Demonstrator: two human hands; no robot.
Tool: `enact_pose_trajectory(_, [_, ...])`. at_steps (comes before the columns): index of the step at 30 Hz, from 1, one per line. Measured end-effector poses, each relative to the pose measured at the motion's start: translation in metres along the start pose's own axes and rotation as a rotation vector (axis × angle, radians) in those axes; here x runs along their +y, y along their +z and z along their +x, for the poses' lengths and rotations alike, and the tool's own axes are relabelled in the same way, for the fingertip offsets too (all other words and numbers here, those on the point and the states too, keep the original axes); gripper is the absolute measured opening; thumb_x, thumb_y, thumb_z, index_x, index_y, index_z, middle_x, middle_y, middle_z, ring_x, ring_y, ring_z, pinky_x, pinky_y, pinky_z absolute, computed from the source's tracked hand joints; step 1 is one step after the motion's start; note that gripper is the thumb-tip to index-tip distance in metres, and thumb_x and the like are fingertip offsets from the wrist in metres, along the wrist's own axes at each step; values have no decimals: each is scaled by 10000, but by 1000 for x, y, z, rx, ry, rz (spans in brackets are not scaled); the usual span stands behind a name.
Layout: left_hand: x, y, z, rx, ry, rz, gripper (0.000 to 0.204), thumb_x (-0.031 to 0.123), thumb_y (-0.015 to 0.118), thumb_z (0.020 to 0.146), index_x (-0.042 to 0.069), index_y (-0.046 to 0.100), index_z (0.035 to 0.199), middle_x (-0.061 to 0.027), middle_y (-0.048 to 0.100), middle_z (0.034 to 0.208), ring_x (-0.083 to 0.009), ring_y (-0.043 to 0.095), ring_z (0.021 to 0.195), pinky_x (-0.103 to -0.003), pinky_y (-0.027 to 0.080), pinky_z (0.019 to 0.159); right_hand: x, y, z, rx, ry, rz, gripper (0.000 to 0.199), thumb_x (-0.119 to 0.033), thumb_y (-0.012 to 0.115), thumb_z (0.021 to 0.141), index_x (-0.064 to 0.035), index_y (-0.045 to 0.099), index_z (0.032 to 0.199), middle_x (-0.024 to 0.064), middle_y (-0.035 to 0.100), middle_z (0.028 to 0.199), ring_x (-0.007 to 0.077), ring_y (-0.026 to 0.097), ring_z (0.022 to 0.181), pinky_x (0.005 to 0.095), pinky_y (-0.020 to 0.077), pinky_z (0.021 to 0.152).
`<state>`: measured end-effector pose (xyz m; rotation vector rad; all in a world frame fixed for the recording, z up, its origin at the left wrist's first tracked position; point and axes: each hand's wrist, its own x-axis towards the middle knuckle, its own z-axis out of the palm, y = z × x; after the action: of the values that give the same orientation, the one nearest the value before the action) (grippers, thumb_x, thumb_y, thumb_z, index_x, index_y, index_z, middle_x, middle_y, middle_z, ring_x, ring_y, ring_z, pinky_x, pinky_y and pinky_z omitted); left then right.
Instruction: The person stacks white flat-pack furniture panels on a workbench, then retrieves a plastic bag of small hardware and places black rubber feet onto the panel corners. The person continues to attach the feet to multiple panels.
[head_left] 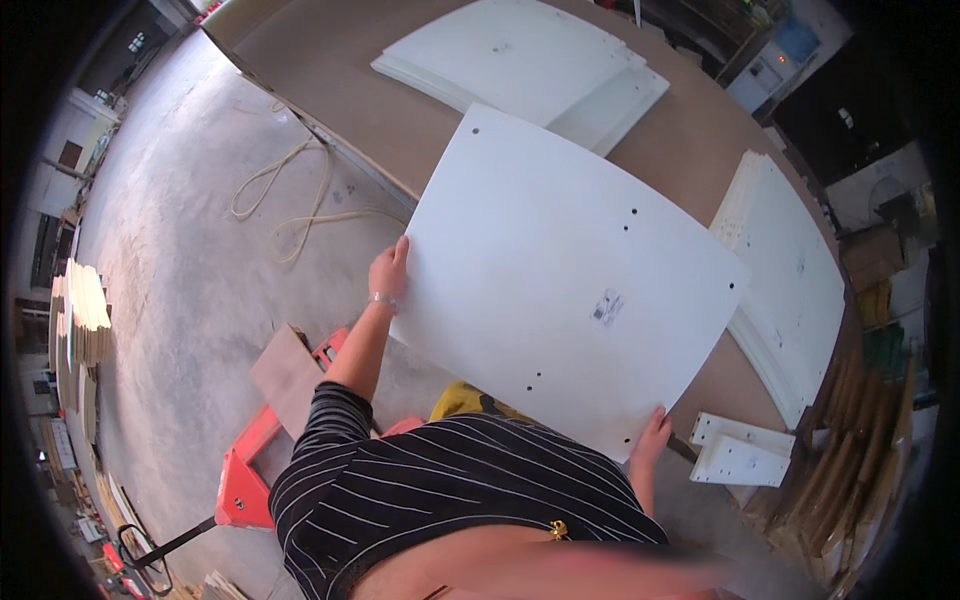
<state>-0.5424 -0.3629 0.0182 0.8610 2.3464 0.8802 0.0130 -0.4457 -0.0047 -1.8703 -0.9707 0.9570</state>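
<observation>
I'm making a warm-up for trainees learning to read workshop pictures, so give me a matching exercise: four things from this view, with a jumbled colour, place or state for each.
Things:
1. large white board
2. cord
3. pallet jack
4. wristband

Descriptions:
A. red
B. held at its edges by the left hand and the right hand
C. around the left wrist
D. lying in loops on the grey floor

Right pairs: 1-B, 2-D, 3-A, 4-C.
</observation>
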Motion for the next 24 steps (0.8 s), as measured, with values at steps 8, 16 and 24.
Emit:
enact_pose_trajectory(8, [125,-15,180,-80,72,305,695,615,356,881,2,647,1031,-199,628,1091,-337,576,1075,-400,441,901,-121,107,103,-211,-166,231,425,-305,547,928,45,512,1167,123,603,1097,203,560,995,346,424,885])
enact_pose_trajectory(16, [202,23,316,-34,187,667,658,556,377,895,117,369,1385,-151,337,1435,-313,318,1326,-552,258,1058,-202,267,197,-159,-104,227,407,-286,580,910,55,505,1119,153,595,1090,231,572,967,359,436,869])
enact_pose_trajectory(24, [232,21,430,38,216,775,665,590,331,899,254,220,1463,-85,123,1541,-349,101,1409,-650,98,1066,-255,389,241,-166,-25,196,526,-303,582,902,76,424,1231,197,523,1210,275,534,1076,372,431,895])
